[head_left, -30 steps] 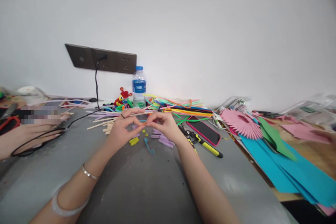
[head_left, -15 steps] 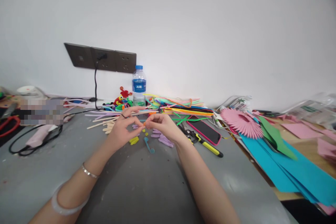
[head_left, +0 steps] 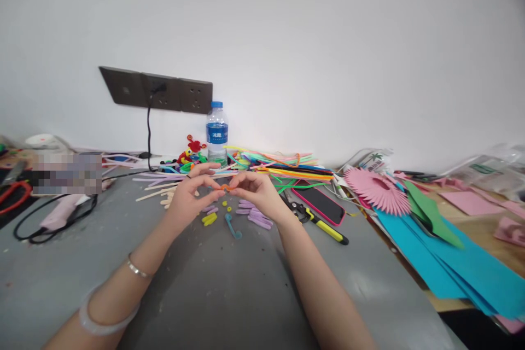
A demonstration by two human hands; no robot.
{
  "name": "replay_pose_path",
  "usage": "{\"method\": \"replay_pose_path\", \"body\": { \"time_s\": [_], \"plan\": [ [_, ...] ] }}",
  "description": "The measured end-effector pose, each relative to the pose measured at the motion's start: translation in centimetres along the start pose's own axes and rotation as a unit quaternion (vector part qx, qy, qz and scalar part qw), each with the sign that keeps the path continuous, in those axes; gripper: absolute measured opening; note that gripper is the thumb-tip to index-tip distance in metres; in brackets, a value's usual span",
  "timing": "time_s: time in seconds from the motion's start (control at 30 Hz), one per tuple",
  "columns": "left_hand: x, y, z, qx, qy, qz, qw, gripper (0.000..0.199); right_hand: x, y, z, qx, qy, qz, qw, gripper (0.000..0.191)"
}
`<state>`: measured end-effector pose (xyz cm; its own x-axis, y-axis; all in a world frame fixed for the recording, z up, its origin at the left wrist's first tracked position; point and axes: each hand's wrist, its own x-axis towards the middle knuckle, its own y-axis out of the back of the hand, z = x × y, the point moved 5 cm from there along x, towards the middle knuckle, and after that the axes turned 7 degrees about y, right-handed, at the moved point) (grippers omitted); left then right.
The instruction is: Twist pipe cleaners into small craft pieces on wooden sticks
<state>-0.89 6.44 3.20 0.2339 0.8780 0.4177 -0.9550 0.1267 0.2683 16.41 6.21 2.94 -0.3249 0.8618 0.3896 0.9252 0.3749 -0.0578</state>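
Note:
Between my two hands is a short orange pipe cleaner (head_left: 225,188), bent in a small wave. My left hand (head_left: 189,197) pinches its left end with thumb and forefinger, the other fingers raised. On the right end, the thumb and forefinger of my right hand (head_left: 257,194) are closed. Below them on the grey table lie a blue pipe cleaner with curled ends (head_left: 232,227), folded yellow pipe cleaner pieces (head_left: 209,220), two small yellow coils (head_left: 227,206) and several folded purple pieces (head_left: 259,219).
A water bottle (head_left: 217,134) stands by the wall, with bundled pipe cleaners (head_left: 291,169) to its right. Yellow-handled pliers (head_left: 328,228) and a phone (head_left: 322,205) lie to the right. Blue paper sheets (head_left: 447,262) and a pink paper fan (head_left: 377,191) are farther right. A corded pink tool (head_left: 61,213) lies left.
My hands have moved slightly apart, and more of the orange pipe cleaner shows between the fingertips. The pieces on the table have stayed in place.

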Motion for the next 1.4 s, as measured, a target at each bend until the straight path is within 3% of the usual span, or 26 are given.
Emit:
{"method": "replay_pose_path", "body": {
  "time_s": [0.27,0.57,0.77,0.87,0.93,1.07,1.4],
  "plan": [
    [0.0,0.1,-0.3,-0.034,0.007,-0.07,0.997,0.01,0.0,0.4,-1.0,-0.072,0.074,-0.017,0.995,0.012],
    [-0.1,-0.1,0.8,-0.037,-0.005,-0.128,0.991,0.011,-0.4,0.4,-1.7,-0.069,0.034,-0.08,0.994,0.017],
    [0.0,-0.2,0.9,-0.052,0.01,-0.134,0.99,0.017,-0.4,0.1,-1.6,-0.015,0.03,-0.099,0.995,0.018],
    [0.1,-0.1,0.5,-0.093,0.053,-0.098,0.989,0.025,-0.2,0.2,-1.4,-0.004,0.05,-0.068,0.996,0.013],
    [-0.1,-0.3,0.0,-0.116,0.116,-0.093,0.982,0.034,-0.1,0.4,-1.5,-0.017,0.075,-0.046,0.996,0.012],
    [-0.9,-1.8,-0.4,-0.151,0.216,-0.163,0.951,0.048,-0.1,0.2,-1.5,-0.073,0.076,-0.044,0.993,0.017],
    [-1.5,-2.9,-0.5,-0.179,0.245,-0.216,0.928,0.043,-0.2,-0.8,-1.9,-0.082,0.055,-0.099,0.99,0.022]
  ]
}}
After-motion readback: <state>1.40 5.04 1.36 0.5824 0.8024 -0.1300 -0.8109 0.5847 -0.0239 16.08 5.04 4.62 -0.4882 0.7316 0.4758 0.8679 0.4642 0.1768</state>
